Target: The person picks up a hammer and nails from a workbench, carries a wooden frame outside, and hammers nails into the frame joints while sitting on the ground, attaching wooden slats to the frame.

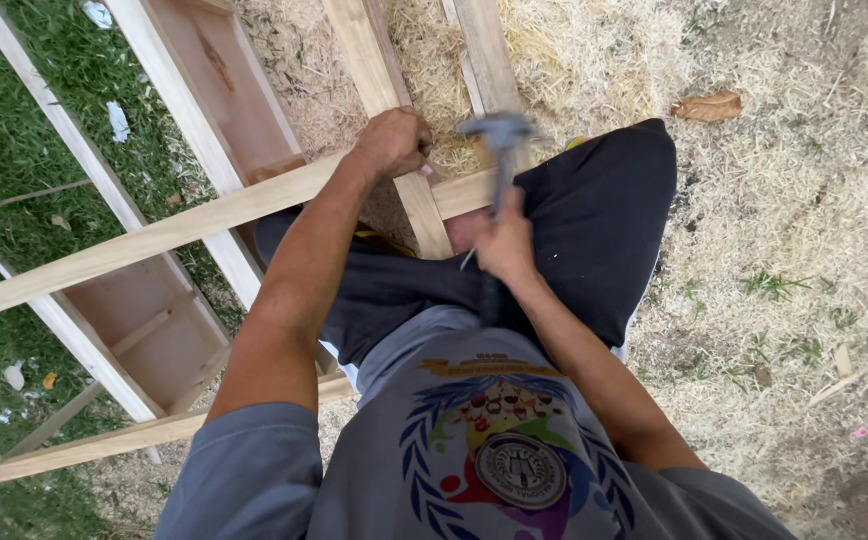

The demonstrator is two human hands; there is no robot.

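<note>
Our right hand (506, 240) is wrapped tight around the hammer (499, 150). Our left hand (392, 143) is curled up on the long wood bar (154, 240), pinching something too small to see.

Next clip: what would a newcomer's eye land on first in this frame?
Probably the hammer, its blurred head raised at top centre, gripped low on the handle by the right hand. Just left of it, the left hand presses on a pale wooden frame of long slats that crosses the person's black-trousered legs. Straw-like dry grass covers the ground to the right, with green grass at far left.
</note>
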